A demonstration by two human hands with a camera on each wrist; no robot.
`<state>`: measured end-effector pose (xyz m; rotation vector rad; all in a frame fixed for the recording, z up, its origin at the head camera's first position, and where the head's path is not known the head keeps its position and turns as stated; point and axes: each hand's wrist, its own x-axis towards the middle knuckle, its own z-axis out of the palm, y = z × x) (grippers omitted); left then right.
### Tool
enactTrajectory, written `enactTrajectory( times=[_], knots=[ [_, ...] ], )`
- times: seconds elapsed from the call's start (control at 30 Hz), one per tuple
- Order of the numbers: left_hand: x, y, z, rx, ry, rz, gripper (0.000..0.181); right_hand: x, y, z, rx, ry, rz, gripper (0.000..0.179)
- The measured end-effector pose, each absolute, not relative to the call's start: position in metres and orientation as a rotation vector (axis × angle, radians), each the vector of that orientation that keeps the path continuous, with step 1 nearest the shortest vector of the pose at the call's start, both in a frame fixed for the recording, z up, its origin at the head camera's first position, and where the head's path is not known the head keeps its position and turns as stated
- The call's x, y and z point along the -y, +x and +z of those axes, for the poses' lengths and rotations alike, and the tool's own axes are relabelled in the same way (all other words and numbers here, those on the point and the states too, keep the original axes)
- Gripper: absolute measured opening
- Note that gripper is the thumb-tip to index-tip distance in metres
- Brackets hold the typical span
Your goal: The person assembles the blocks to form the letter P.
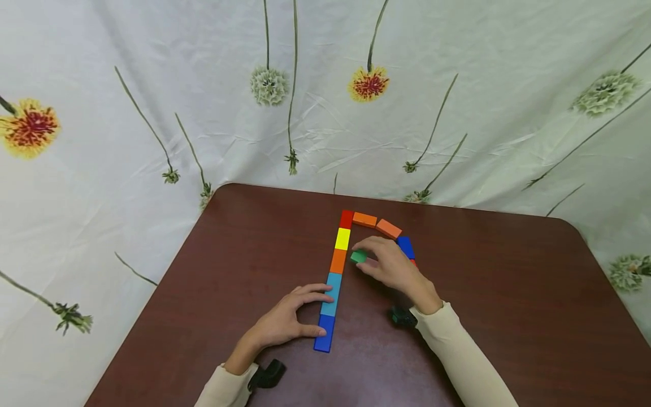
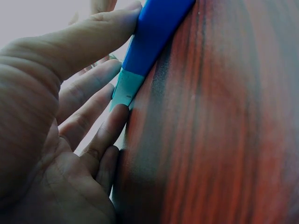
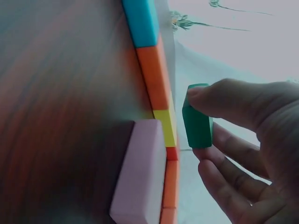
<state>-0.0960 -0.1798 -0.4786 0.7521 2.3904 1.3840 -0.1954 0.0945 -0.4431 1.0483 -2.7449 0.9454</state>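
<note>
My right hand [image 1: 389,263] pinches a green block [image 3: 198,119] between thumb and fingers, above the table. Below that hand lies a pink block [image 3: 140,172], mostly hidden in the head view. My left hand [image 1: 282,316] rests along the near part of a straight row of blocks. Its fingertips touch the light blue part [image 1: 331,288] and its thumb touches the dark blue block [image 1: 324,333]. Farther along that row come an orange block [image 1: 338,261], a yellow block [image 1: 343,238] and a red block [image 1: 347,219].
From the row's far end, two orange blocks [image 1: 364,220] curve right towards another blue block [image 1: 406,247]. A red block [image 1: 413,262] shows partly behind my right hand. The brown table [image 1: 244,243] meets a flower-patterned cloth [image 1: 315,124] at the back.
</note>
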Motion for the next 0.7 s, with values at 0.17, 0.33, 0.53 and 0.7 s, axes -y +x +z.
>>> enactTrajectory(
  times=[0.17,0.33,0.53,0.7],
  knots=[
    [0.18,-0.097,-0.479,-2.395,0.768,1.377,0.054,-0.088,-0.197,-0.447,2.758,1.032,0.887,0.027],
    [0.181,-0.096,-0.48,-2.4,0.759,1.369,0.054,-0.085,-0.197,-0.45,2.792,0.991,0.836,0.026],
    [0.18,-0.096,-0.48,-2.406,0.762,1.362,0.054,-0.082,-0.197,-0.454,2.834,0.972,0.795,0.026],
    [0.18,-0.096,-0.48,-2.402,0.746,1.366,0.054,-0.081,-0.198,-0.457,2.826,0.988,0.785,0.026]
  ],
)
